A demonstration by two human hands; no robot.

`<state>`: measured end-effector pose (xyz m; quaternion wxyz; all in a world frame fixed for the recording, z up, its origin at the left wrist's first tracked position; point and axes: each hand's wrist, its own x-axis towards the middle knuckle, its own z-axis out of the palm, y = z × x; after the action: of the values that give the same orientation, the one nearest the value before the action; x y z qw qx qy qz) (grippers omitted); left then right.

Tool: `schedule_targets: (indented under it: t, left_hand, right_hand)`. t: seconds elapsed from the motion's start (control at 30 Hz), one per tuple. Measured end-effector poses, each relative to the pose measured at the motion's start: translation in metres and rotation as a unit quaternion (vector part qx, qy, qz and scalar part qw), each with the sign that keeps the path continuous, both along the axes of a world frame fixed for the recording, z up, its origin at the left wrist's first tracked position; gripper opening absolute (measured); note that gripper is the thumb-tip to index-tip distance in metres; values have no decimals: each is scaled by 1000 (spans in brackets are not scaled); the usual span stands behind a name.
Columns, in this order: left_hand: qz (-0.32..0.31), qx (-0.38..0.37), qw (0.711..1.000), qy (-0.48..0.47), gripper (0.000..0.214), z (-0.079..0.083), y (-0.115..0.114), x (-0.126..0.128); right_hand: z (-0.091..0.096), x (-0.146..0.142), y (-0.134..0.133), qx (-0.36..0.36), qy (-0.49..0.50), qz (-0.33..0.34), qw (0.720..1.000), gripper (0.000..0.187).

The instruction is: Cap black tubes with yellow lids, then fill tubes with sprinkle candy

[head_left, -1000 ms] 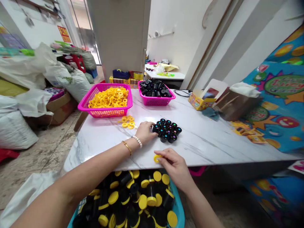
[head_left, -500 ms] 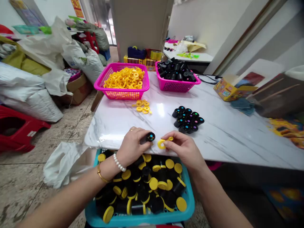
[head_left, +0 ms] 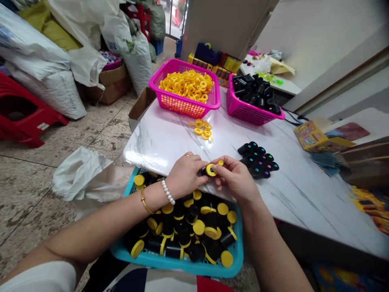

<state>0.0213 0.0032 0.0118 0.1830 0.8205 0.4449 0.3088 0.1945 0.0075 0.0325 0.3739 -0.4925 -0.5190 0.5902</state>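
- Left hand [head_left: 186, 174]: fingers curled around one black cylinder [head_left: 203, 172], end face toward the right hand, presumably to brace it against pushing.
- Right hand [head_left: 236, 175]: thumb and fingers pinched on one yellow ring [head_left: 208, 168], with its tab outward, probably to leave the hole clear for alignment. The ring lies at the cylinder's end, above the table's near edge; whether it is seated cannot be told.
- Table [head_left: 294, 194]: loose rings [head_left: 199, 123], about five, overlapping; clustered cylinders [head_left: 258, 160], roughly a dozen, standing close together, likely for easy reach.
- Pink baskets: two, at the far side; the left [head_left: 216, 91] holds rings, the right [head_left: 247, 111] black cylinders, apparently sorted by part. Contents uncountable.
- Turquoise basket [head_left: 170, 264]: one, nearest the body; its yellow-capped cylinders [head_left: 174, 251] overlap, exact count unavailable.
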Motion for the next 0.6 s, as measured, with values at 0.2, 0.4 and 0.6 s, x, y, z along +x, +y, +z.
schedule_targets:
  t: [0.2, 0.4, 0.6]
  left_hand:
    - [-2, -4, 1000, 20, 13, 1, -1, 0]
    - [-41, -71, 996, -22, 18, 20, -4, -6]
    - [-72, -442, 874, -189, 49, 30, 6, 0]
  right_hand:
    - [-1, -2, 2, -23, 34, 10, 999, 20]
    - [0, -3, 0, -7, 25, 5, 1000, 26]
    - [-2, -1, -1, -13, 26, 24, 999, 28]
